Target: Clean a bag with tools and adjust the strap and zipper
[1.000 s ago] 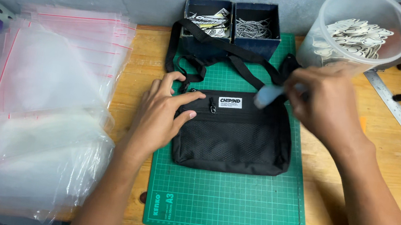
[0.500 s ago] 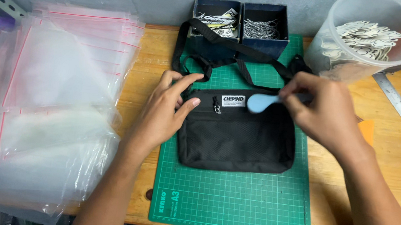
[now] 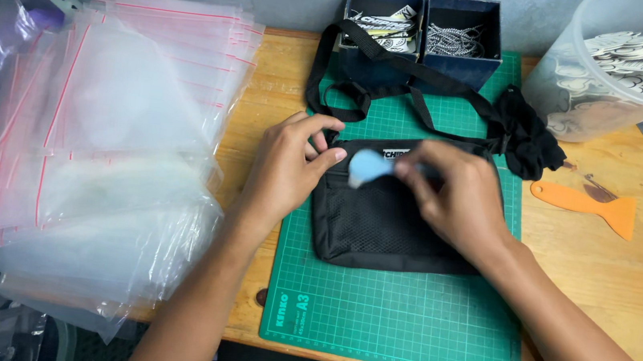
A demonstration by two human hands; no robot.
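clear red-striped zip bags point(image 3: 98, 155) heaped left of the mat, white label point(image 3: 400, 152) on black pouch's top edge
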